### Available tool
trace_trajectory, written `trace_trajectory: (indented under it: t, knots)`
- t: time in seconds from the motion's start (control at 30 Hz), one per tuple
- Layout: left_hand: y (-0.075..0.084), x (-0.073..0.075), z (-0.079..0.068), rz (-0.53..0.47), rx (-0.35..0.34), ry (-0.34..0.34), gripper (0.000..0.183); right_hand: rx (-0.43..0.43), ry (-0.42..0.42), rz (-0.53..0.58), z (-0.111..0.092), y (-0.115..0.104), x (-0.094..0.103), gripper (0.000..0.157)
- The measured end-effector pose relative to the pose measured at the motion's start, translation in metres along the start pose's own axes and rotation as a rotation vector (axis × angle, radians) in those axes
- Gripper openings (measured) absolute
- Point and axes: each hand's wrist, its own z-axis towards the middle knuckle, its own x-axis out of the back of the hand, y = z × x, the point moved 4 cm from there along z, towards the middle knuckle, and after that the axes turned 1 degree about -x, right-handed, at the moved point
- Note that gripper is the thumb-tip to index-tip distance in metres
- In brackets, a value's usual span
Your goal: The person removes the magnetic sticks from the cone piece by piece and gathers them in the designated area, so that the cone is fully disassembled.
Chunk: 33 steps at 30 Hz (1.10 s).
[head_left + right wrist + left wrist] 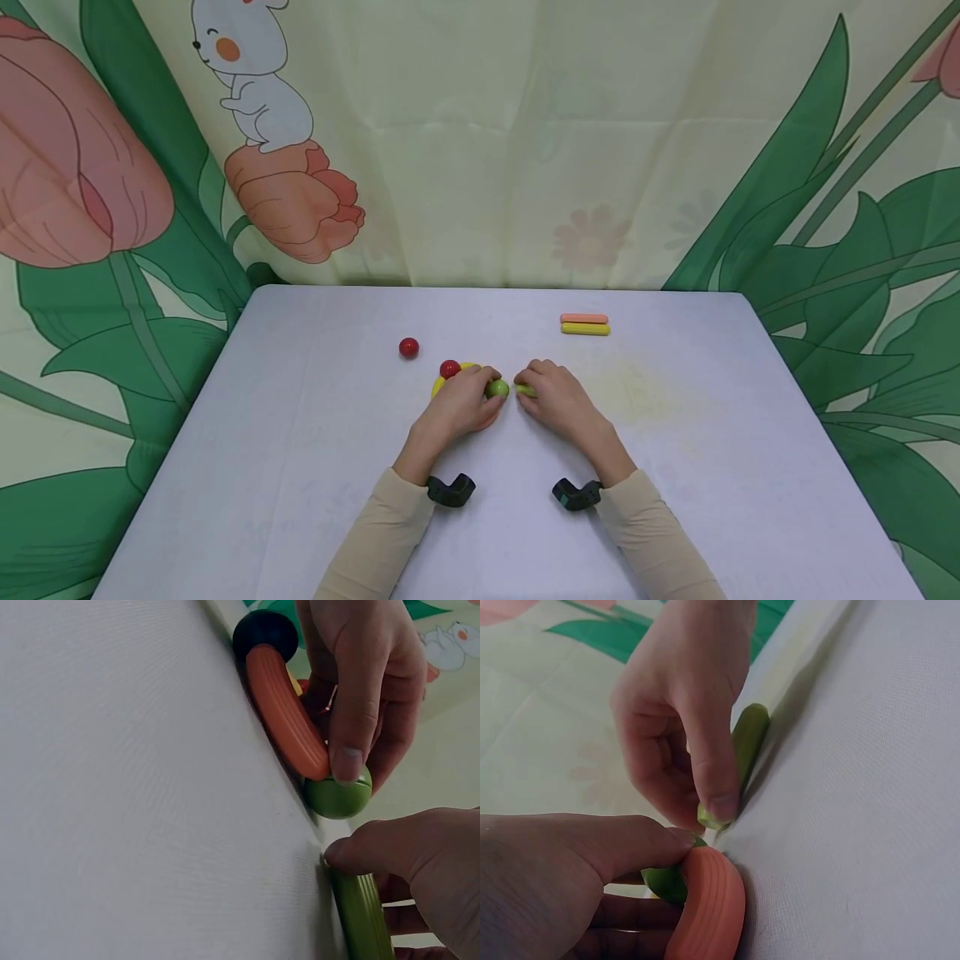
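Pinching green ball (pixel 339 801), left grip (pixel 459 402) hides dark ball (pixel 265 634) from head view; right grip (pixel 558 400) pinches green stick (pixel 362 919).

The left forearm (pixel 371 542) and right forearm (pixel 660 542), in beige sleeves (pixel 401 504), reach in from the near side and slant toward each other. The left hand (pixel 459 402) pinches with curled fingers and its thumb (pixel 652 844); the right hand (pixel 557 400) pinches likewise, near the left but apart, backs facing upward.

Narrow gap between green ball (pixel 337 798) and green stick (pixel 364 922), ample tabletop (pixel 735 467) farther right
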Motion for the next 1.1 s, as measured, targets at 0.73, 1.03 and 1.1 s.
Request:
trace_trajectory:
  t: [0.73,1.03,1.1]
  knots:
    - [-0.001,0.001,-0.002,-0.027,0.032,-0.027,0.040,-0.148,-0.198,0.143,-0.007,0.023,0.009,0.022]
    - [-0.002,0.002,-0.002,-0.040,0.027,-0.031,0.040,-0.156,-0.195,0.146,-0.003,0.032,0.013,0.023]
    - [-0.002,0.001,-0.002,-0.041,0.032,-0.033,0.040,-0.158,-0.185,0.134,-0.001,0.036,0.015,0.024]
